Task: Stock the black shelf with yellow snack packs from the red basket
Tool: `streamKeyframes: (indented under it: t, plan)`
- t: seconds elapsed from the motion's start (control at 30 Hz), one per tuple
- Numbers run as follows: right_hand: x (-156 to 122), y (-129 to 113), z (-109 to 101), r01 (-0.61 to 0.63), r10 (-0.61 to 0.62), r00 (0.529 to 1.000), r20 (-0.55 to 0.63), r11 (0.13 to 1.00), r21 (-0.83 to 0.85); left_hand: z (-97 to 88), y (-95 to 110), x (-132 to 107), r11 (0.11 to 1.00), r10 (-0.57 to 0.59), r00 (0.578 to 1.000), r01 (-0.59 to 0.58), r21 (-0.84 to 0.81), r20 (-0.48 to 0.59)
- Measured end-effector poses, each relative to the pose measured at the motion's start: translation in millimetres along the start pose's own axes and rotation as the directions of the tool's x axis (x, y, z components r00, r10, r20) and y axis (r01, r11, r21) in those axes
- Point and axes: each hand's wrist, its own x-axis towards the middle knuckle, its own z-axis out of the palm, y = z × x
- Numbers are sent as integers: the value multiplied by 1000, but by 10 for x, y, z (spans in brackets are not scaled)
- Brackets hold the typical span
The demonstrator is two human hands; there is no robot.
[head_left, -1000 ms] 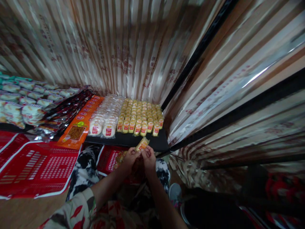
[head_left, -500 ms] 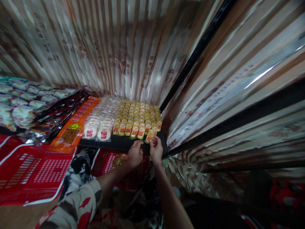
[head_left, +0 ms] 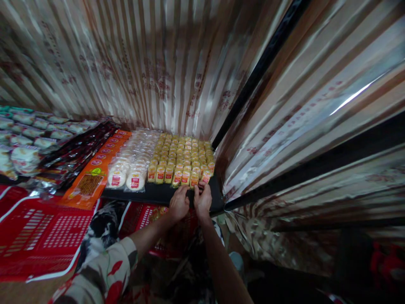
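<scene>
Rows of small yellow snack packets point(head_left: 183, 154) with red labels stand on a black shelf point(head_left: 152, 193). Both my hands are at the front right end of these rows. My right hand point(head_left: 203, 202) pinches one yellow packet point(head_left: 194, 179) at the end of the front row. My left hand point(head_left: 179, 204) has its fingers curled, with the fingertips against the same packet and the shelf's front edge. Both forearms reach up from the bottom of the view; the left one has a flowered sleeve point(head_left: 101, 272).
White round packets point(head_left: 126, 177) lie left of the yellow ones, then orange packets point(head_left: 90, 183) and dark red ones point(head_left: 79, 147). Red plastic baskets sit below the shelf at left point(head_left: 38, 228) and under my hands point(head_left: 144, 215). Striped foil sheets point(head_left: 158, 63) and a black bar point(head_left: 259, 71) close off the back and right.
My hands carried the yellow packet from in front of the shelf up to the front row, and it now stands at the row's end. The view shifted slightly.
</scene>
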Motion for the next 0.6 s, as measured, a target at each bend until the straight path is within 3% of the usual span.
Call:
streamKeyframes:
  t: [0.37, 0.6]
  plan:
    - [-180, -28, -4, 190, -191, 982, 9, 973, -128, 47, -99, 28, 992, 59, 998, -58, 114, -12]
    - [-187, 31, 57, 214, -210, 977, 46, 967, -138, 88, -158, 29, 990, 84, 996, -81, 112, -25]
